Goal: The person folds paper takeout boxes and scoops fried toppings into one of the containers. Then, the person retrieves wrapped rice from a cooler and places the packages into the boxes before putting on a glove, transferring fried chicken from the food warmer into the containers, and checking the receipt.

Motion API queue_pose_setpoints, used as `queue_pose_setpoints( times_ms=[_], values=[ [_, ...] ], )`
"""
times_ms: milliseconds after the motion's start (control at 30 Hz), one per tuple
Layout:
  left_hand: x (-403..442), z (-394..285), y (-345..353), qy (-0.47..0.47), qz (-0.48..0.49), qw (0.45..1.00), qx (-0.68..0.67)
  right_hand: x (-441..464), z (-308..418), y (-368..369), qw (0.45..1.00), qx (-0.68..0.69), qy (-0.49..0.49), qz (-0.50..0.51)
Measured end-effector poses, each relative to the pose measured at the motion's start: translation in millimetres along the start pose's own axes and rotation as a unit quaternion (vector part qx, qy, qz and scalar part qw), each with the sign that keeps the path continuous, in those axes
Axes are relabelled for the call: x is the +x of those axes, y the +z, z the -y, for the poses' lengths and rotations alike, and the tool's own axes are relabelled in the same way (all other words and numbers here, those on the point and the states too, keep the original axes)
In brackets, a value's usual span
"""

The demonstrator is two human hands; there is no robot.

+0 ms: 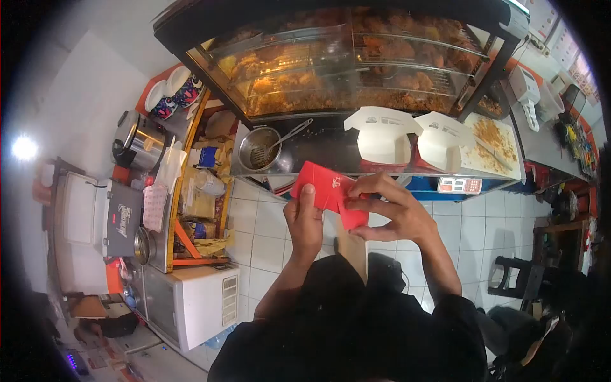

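A red folded card box (323, 186) is held up in front of the counter. My left hand (305, 223) grips its left part, thumb on top. My right hand (396, 213) pinches the flap at its right end between thumb and fingers. Beyond, on the counter, two open boxes with white insides stand side by side, the left one (383, 143) and the right one (440, 151). A metal bowl (256, 151) with a slotted ladle (293, 132) in it sits at the counter's left end.
A glass display case (350, 63) with fried food stands behind the counter. Right of the boxes lies a white board (490, 149) with crumbs and a utensil. A cooker (143, 140) and a side shelf stand left; a black stool (517, 277) is at right.
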State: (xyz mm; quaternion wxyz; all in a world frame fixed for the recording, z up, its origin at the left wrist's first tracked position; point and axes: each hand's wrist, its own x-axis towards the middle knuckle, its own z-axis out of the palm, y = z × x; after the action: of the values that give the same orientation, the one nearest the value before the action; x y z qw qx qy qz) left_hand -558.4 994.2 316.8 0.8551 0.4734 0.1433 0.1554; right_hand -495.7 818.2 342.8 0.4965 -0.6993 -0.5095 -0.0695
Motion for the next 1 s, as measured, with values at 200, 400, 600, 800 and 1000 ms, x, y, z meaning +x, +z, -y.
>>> queue_pose_setpoints(
  times_ms=[200, 400, 600, 800, 1000],
  values=[
    [18.9, -4.5, -43.3, 0.084, 0.042, 0.989, 0.11, 11.7, -2.8, 25.1, 0.996, -0.071, -0.049, -0.008],
    [18.9, -11.9, -38.2, 0.105, 0.079, 0.987, 0.093, 23.5, -5.2, 50.2, 0.988, -0.143, -0.036, -0.039],
    [14.4, -1.7, -31.5, 0.068, 0.017, 0.989, -0.132, 36.6, -31.2, 68.5, 0.992, -0.101, 0.015, -0.069],
    [45.1, 31.8, -54.8, -0.08, -0.09, 0.982, -0.146, 19.3, -92.1, 82.5, 0.937, 0.271, 0.2, -0.088],
    [80.0, 105.2, -127.7, -0.088, -0.036, 0.973, -0.208, -26.8, -60.7, 56.3, 0.982, 0.023, 0.169, 0.085]
  ],
)
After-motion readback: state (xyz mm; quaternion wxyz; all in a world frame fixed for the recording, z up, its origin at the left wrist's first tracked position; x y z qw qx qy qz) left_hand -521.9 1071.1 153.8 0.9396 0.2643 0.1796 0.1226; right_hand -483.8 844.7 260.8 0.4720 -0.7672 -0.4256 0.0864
